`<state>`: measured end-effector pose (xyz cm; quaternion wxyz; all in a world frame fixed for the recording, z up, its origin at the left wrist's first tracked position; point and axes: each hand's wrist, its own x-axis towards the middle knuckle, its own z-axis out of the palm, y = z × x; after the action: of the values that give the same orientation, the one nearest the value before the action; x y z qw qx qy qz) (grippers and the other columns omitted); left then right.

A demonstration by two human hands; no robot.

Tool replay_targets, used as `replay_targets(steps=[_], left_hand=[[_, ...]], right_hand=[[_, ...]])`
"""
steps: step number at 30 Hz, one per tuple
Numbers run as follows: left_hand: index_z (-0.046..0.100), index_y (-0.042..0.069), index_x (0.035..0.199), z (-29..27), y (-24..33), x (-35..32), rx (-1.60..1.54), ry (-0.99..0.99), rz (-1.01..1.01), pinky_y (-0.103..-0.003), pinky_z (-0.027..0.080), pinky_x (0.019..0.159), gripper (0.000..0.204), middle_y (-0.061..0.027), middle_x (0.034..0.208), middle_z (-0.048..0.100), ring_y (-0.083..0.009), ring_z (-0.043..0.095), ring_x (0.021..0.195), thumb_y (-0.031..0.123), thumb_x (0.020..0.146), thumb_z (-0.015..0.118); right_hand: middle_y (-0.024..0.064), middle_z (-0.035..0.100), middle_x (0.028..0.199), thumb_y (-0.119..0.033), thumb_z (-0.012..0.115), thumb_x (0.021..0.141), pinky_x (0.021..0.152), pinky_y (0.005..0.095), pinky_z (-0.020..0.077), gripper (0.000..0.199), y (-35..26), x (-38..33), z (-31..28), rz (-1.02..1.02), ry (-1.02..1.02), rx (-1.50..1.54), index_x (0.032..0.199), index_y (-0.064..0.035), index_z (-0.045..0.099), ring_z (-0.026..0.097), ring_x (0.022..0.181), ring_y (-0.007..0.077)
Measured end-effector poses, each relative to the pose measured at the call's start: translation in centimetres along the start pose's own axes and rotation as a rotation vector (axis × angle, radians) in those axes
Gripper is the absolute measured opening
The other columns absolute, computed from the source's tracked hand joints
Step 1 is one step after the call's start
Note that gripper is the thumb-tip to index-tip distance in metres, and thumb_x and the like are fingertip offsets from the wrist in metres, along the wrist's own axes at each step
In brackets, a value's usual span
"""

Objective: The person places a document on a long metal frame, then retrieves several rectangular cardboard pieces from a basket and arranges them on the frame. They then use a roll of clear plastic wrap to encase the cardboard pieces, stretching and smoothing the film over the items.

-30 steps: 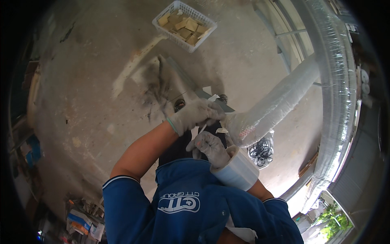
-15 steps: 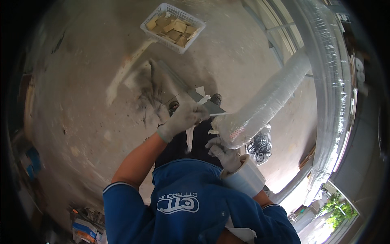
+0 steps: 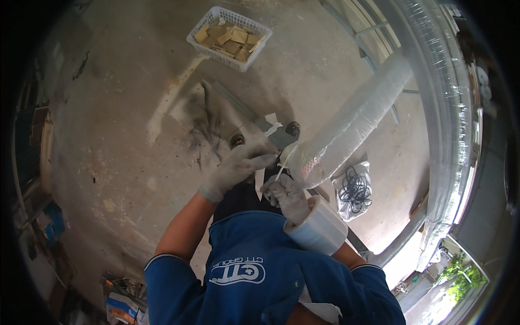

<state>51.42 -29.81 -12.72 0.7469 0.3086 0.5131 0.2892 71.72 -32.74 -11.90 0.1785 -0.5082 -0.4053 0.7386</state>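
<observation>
While you stand over the floor (image 3: 124,146), a long wrapped beam (image 3: 449,114) curves down the right side from far to near. A thinner bundle (image 3: 352,124), also wound in clear film, slants from the far right toward you, its near end just beyond your hands. Far off and a little left of centre, a white basket (image 3: 244,20) holds flat tan pieces (image 3: 238,37). To the right of the bundle's near end, a clear bag (image 3: 364,168) with black cords (image 3: 355,190) lies on the floor. Your roll (image 3: 319,230) of clear film sits around your right wrist, with the hand coming out of its far end. Your gloved left hand (image 3: 241,170) reaches rightward to the bundle's near end, fingers stretched out; you cannot tell from here whether its grip has anything. Your gloved right hand (image 3: 287,196), nearer to you, has its fingers curled in a narrow grip on a thin white strip (image 3: 279,173), which slants up toward the bundle's end. Beyond it, white scraps (image 3: 272,124) lie by your shoes (image 3: 292,129).
</observation>
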Motion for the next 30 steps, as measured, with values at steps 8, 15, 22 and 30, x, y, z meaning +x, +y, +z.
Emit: replay_targets(steps=[8, 15, 22, 30], left_hand=[[0.064, -0.004, 0.107, -0.3, 0.1, 2.6, -0.218, -0.196, -0.025, -0.023, 0.041, 0.050, 0.023, -0.0031, 0.081, 0.064, -0.0092, 0.051, 0.053, 0.007, 0.086, 0.066], [0.070, -0.002, 0.106, 1.9, -0.3, 4.6, 0.464, 0.345, 0.346, -0.032, 0.051, 0.066, 0.021, -0.0095, 0.080, 0.068, -0.0146, 0.064, 0.069, 0.009, 0.088, 0.072], [0.071, -0.001, 0.104, 3.8, 1.0, 5.9, 0.126, 0.346, 0.338, -0.033, 0.054, 0.073, 0.022, -0.0143, 0.089, 0.074, -0.0230, 0.071, 0.078, 0.013, 0.087, 0.072], [0.070, -0.003, 0.100, 2.7, 0.8, 7.5, -0.097, 0.220, 0.264, -0.026, 0.045, 0.056, 0.016, -0.0022, 0.078, 0.065, -0.0081, 0.056, 0.064, 0.009, 0.090, 0.071]], right_hand=[[0.0029, 0.063, 0.073, -0.018, 0.057, 0.101, 0.056, 0.0215, 0.0424, 0.022, 0.6, -1.0, -1.2, -0.003, -0.033, -0.165, 0.102, 0.0009, 0.068, 0.055, 0.062, 0.0075], [0.0026, 0.063, 0.072, -0.025, 0.063, 0.099, 0.056, 0.0209, 0.0423, 0.027, 0.0, -0.9, -5.7, 0.040, 0.138, -0.231, 0.103, -0.0002, 0.071, 0.055, 0.060, 0.0079], [0.0084, 0.070, 0.079, -0.024, 0.066, 0.097, 0.061, 0.0288, 0.0520, 0.027, 0.4, -1.1, -4.5, -0.219, -0.050, -0.556, 0.101, 0.0017, 0.074, 0.066, 0.070, 0.0166], [0.0077, 0.070, 0.096, -0.020, 0.066, 0.097, 0.071, 0.0327, 0.0535, 0.031, -0.3, 2.4, -8.3, 0.155, 0.060, 0.511, 0.121, -0.0007, 0.064, 0.066, 0.078, 0.0187]])
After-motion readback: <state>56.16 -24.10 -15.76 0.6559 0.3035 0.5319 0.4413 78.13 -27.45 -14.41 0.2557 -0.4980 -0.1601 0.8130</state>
